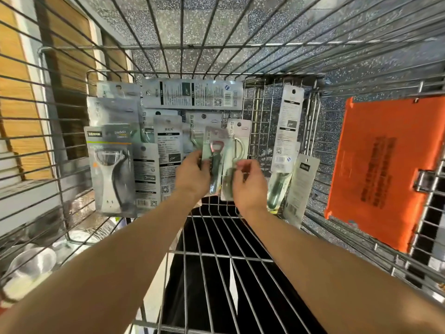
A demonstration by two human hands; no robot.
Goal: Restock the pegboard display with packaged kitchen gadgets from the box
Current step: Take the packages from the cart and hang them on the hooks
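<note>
Above a grey speckled floor [216,25], a silver wire cart [192,47] holds packed kitchen tools in the middle of the frame. The left hand [192,174] grips a clear pink bottle-opener pack [216,147]. The right hand [250,182] pinches a green-handled tool pack [237,145] just beside it. An orange plastic flap [385,169] sits at the right.

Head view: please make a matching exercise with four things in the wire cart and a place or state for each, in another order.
1 peeler package
2 bottle opener package
3 green-handled package
4 orange panel

a far right
b gripped by the left hand
c far left
d pinched by the right hand

Pairs: 1-c, 2-b, 3-d, 4-a.
</note>
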